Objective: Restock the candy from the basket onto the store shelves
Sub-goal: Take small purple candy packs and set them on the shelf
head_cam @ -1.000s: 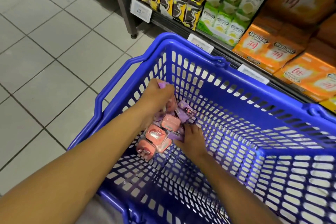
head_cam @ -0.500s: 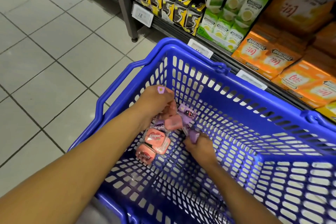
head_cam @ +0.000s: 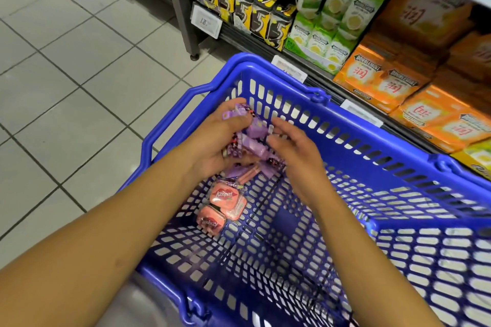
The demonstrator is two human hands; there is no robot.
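In the head view, the restocking is judged to be at an early stage: no candy is seen being placed on the shelves (head_cam: 313, 79), and all of it is still inside the blue basket (head_cam: 398, 156) or held just above its floor. A bunch of purple candy packs (head_cam: 252, 141) is gripped in the left hand (head_cam: 220, 146), its fingers curled round them. The right hand (head_cam: 295, 151) is held at 3 o'clock of the bunch, fingers loosely extended and touching the packs; whether anything is pinched by it cannot be told. Pink candy tins (head_cam: 223, 204) are left on the basket floor at 6 o'clock of the left hand, with a few purple pieces between. Both forearms are reached in from the near side, over the basket's near rim. The shelves, at 1 o'clock, are already lined with gum boxes (head_cam: 372, 74).
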